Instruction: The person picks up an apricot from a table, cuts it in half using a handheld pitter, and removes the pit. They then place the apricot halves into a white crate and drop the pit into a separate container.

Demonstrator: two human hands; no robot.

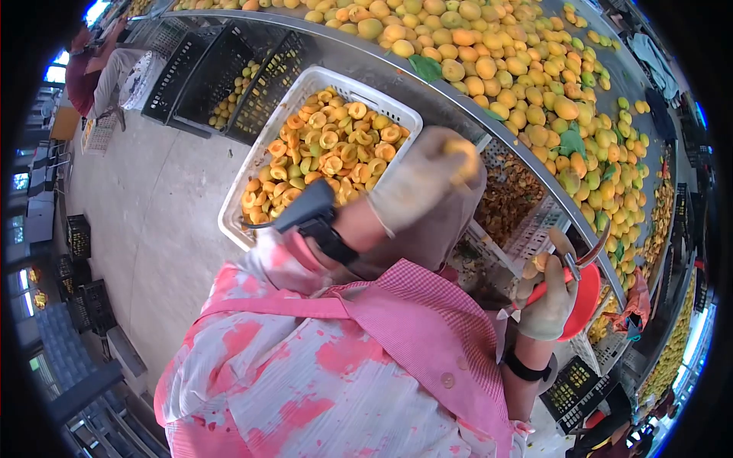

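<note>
My left hand (420, 183), gloved and blurred by motion, is closed around an orange apricot piece (463, 159). It is beside the right edge of a white crate (229, 210) of halved apricots (332, 145). My right hand (546, 301), also gloved, grips a red-handled tool (537, 293) with a curved metal blade (594, 250). A small orange-brown piece (540, 262) shows at its fingers; what it is, I cannot make out. Just behind that hand is a red bowl (585, 301). Whole apricots (489, 53) cover the metal table (336, 32) beyond.
Black crates (179, 72) with some fruit stand at the upper left. Below the table edge is a crate of brown scraps (510, 195). Another person (95, 72) sits at the far upper left. A black crate (573, 389) stands at the lower right.
</note>
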